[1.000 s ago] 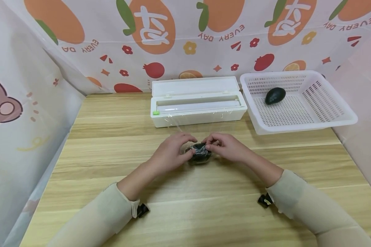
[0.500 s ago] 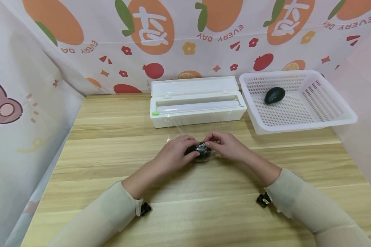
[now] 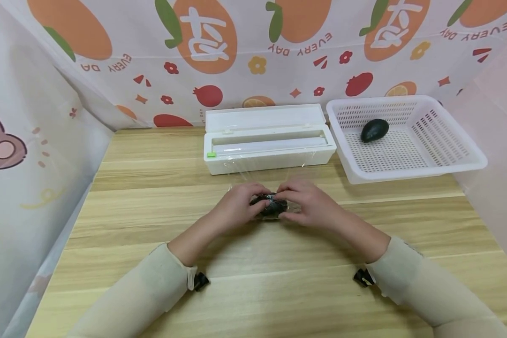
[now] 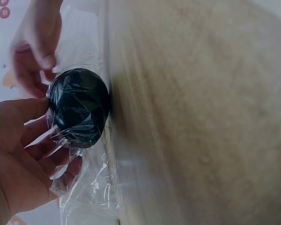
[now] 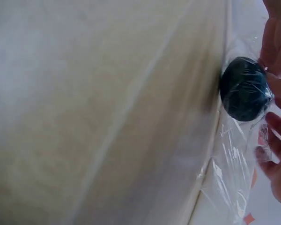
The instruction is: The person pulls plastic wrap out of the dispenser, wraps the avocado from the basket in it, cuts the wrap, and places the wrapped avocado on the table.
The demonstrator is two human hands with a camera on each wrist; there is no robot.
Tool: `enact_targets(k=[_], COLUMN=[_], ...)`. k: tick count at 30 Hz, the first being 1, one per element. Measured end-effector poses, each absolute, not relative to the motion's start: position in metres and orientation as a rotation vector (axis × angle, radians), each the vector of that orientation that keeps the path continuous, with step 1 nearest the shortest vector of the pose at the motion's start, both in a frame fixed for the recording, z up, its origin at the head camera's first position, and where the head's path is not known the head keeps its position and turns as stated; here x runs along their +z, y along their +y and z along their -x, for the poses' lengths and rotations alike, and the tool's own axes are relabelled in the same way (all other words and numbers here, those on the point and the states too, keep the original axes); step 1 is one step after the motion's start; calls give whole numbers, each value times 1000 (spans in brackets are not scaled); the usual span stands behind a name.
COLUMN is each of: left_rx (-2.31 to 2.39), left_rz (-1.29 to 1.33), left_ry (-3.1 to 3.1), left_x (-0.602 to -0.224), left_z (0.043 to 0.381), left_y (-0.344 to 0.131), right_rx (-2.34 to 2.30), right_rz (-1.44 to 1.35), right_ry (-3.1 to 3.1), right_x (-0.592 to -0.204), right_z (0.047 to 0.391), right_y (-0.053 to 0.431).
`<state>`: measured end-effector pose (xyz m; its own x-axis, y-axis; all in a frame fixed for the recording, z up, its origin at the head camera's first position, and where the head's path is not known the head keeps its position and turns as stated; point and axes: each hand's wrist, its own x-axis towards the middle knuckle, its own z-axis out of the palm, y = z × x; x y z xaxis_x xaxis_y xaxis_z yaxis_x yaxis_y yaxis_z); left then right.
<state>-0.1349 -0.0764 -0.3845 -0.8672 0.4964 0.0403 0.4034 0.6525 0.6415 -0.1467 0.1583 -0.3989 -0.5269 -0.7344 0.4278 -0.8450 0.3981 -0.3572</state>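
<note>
A dark avocado point(image 3: 274, 206), wrapped in clear cling film, lies on the table between the two hands. My left hand point(image 3: 237, 206) holds its left side, with the thumb on the near face and the fingers behind. My right hand point(image 3: 310, 203) is at the other end, thumb and fingers spread apart, fingertips at the film and the top of the fruit. Loose cling film point(image 4: 96, 187) hangs out beside the avocado in the left wrist view. In the right wrist view, the right hand point(image 5: 278, 157) has its fingers by crumpled film.
Behind the hands stands an open white cling film box point(image 3: 270, 159), its roll inside and film stretching forward from it. A white plastic basket point(image 3: 418, 176) at the back right contains another avocado point(image 3: 374, 130). A patterned cloth point(image 3: 257, 47) hangs along the table's back edge.
My left hand has closed in around the avocado. My right hand has gone from a pinch on the film to spread fingers around the right end.
</note>
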Motion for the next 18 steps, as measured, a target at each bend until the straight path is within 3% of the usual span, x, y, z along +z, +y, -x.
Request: enact_targets(k=[10,18], left_rx=[1066,934], left_rz=[-616,-850], left_ry=[2689,2865], left_x=[-382,-377], left_z=[133,122], left_y=[-83,-84], right_rx=[790,946], right_rz=[-1314,-1186], right_ry=[-2685,-2820], right_x=[-402,-402], right_z=[148,152], right_y=[150,148])
